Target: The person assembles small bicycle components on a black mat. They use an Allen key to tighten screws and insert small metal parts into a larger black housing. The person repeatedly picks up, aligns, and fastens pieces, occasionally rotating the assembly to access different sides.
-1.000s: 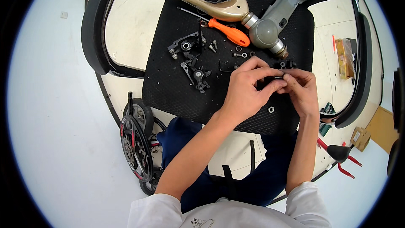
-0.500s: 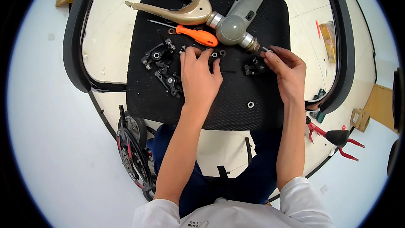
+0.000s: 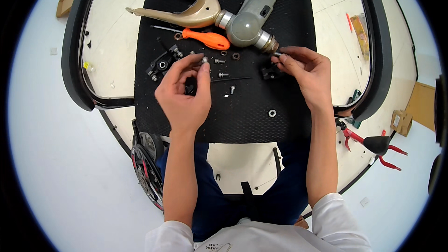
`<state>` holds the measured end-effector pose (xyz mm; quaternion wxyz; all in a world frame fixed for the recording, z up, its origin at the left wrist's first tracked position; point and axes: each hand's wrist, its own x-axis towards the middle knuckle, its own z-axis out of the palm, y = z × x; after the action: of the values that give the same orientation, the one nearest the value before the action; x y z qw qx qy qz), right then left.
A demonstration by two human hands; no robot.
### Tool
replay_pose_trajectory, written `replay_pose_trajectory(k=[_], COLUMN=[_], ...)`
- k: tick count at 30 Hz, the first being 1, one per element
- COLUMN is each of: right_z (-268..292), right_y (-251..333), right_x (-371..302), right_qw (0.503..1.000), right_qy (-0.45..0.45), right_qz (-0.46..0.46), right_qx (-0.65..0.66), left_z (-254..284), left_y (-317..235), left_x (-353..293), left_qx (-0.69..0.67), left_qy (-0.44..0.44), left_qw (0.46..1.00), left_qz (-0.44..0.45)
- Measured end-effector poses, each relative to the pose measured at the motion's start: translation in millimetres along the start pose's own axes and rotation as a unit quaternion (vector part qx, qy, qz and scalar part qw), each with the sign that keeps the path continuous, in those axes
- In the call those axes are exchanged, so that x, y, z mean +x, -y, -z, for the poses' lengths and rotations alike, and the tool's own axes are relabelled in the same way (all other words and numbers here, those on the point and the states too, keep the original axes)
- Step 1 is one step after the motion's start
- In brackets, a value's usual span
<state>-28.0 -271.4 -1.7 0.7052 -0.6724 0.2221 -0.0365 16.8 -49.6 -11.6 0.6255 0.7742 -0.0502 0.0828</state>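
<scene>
My left hand [image 3: 186, 93] is raised above the left half of the black mesh seat [image 3: 224, 126], pinching a small round metal part [image 3: 205, 59] between thumb and forefinger. In the fingertips of my right hand [image 3: 310, 74] is a thin metal bolt [image 3: 277, 54], close to the threaded end of a metal tube on the grey round joint [image 3: 245, 29]. Beneath those fingers sits a black bicycle brake caliper [image 3: 269, 72], partly covered. Another black caliper [image 3: 162, 64] lies left of my left hand, which hides part of it. Several small screws [image 3: 232, 90] are scattered between my hands.
An orange-handled screwdriver [image 3: 207, 38] lies below the beige fork [image 3: 205, 7]. One hex nut [image 3: 272, 113] rests near the seat's front. Black armrests [image 3: 378, 51] flank the seat. A wheel [image 3: 144, 172] stands on the floor at left, red-handled pliers [image 3: 373, 145] at right.
My left hand has lifted from the small parts and moved left with a small metal part, uncovering several screws. My right hand keeps its pinch on the bolt. The whole view has shifted slightly.
</scene>
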Motion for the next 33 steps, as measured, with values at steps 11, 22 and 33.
replay_pose_trajectory(k=[11,22,33], right_z=[-74.6,-115.7,-121.7], right_y=[-10.0,-35.5,-43.0], right_x=[-18.9,-23.9,-24.9], right_qw=[0.975,0.961,0.957], right_qy=[0.2,0.238,0.261], right_qz=[-0.037,-0.04,-0.073], right_qx=[-0.093,-0.132,-0.1], left_z=[99.6,74.6,78.0], left_y=[20.9,34.4,41.4], left_x=[-36.6,-65.2,-62.6], left_qx=[0.071,0.092,0.036], left_qy=[0.027,0.032,0.053], left_qw=[0.982,0.989,0.986], left_qz=[0.172,0.113,0.155])
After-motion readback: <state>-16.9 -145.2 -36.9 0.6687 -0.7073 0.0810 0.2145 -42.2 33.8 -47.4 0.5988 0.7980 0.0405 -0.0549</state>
